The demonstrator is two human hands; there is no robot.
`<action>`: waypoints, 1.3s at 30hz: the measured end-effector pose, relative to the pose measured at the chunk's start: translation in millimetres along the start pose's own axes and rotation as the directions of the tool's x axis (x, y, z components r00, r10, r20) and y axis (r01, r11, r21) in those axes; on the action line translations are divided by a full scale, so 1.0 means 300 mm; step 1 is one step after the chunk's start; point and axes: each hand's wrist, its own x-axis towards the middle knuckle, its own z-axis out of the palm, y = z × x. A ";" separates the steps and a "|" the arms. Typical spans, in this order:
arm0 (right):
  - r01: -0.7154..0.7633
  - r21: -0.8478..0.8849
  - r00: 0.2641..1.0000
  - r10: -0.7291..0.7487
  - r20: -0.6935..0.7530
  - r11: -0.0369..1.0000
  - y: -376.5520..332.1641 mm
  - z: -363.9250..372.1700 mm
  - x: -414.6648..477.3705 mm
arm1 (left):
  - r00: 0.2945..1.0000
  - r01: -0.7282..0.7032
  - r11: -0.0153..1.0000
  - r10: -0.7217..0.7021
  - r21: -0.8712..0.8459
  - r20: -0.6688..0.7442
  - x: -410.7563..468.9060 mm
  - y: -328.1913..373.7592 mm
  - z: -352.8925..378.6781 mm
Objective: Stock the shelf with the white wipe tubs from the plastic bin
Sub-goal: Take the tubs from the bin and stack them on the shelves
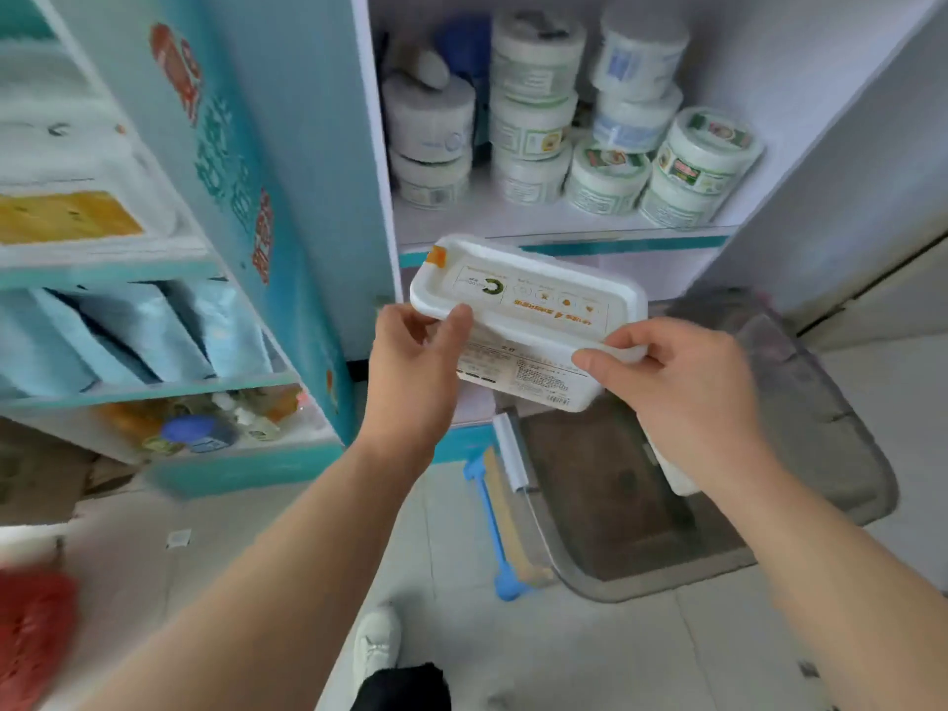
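Observation:
A rectangular white wipe tub (528, 305) with orange print on its lid is held in mid-air in front of the shelf (538, 223). My left hand (415, 361) grips its left end and my right hand (687, 382) grips its right end. The tub is tilted, lid facing me, just below the shelf's front edge. Beneath my right hand lies the clear plastic bin (821, 454) on the floor; another white tub (677, 474) shows in it, partly hidden by my right wrist.
Stacked round white tubs (605, 182) fill the back and right of the shelf. A teal side panel (246, 197) and a second shelving unit with blue packs stand on the left. The bin's blue latch (492, 520) and my shoe (377, 644) lie below.

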 end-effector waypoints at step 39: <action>0.584 -0.152 0.761 -0.472 0.445 0.797 -1.293 1.289 0.196 | 0.847 -0.166 0.966 0.244 0.200 -0.473 0.508 0.057 -1.594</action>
